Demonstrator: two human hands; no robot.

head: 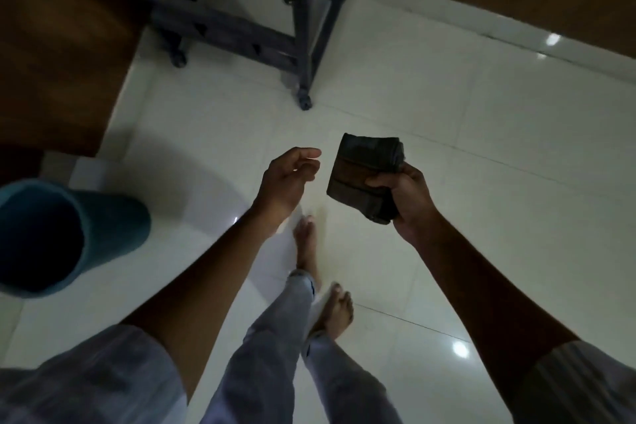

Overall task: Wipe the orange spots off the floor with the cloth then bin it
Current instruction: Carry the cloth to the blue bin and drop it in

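Note:
A dark folded cloth (364,172) is held in my right hand (402,196) at chest height over the white tiled floor (481,148). Just left of the cloth, my left hand (289,179) hovers empty with its fingers loosely curled, not touching it. A teal bin (51,237) stands on the floor at the far left, its dark mouth open toward me. A faint pale orange smear (321,213) shows on the tile just beyond my front foot, below the hands.
A dark wheeled metal stand (241,31) sits at the top centre on the tiles. Brown wooden panels (62,45) run along the left and the top right. My bare feet (339,310) and grey trouser legs are below the hands.

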